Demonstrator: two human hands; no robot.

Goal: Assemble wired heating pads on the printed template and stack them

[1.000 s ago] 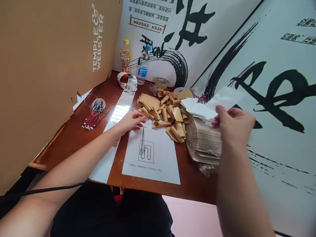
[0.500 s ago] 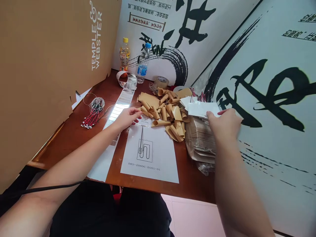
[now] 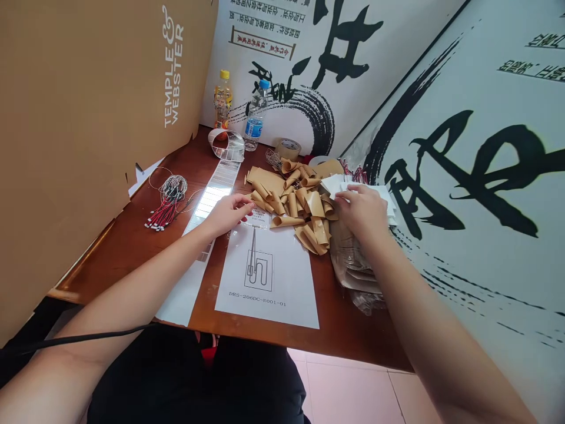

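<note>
My left hand point(image 3: 229, 213) hovers at the top left of the printed sheet point(image 3: 291, 294), which shows a line drawing of a looped wire. Its thumb and fingers are pinched together; what they hold, if anything, I cannot make out. Beside the fingertips lies a small piece with fine text point(image 3: 258, 219). My right hand point(image 3: 364, 209) rests over the white sheets point(image 3: 383, 192) on top of the stack in clear plastic point(image 3: 346, 247). Its fingers are spread and reach toward the sheets' left end. Curled brown paper pieces point(image 3: 304, 206) lie heaped between my hands.
A bundle of red and white wires point(image 3: 170, 200) lies left of a silvery strip roll point(image 3: 216, 182). Two bottles, one yellow-capped point(image 3: 223, 100) and one blue-capped point(image 3: 255, 121), stand behind, with a tape roll point(image 3: 289, 146). A large cardboard panel point(image 3: 88, 118) walls the left side.
My right hand has shifted left across the white sheets, from their right end toward the brown paper heap, and its fingers have spread. My left hand stays in place.
</note>
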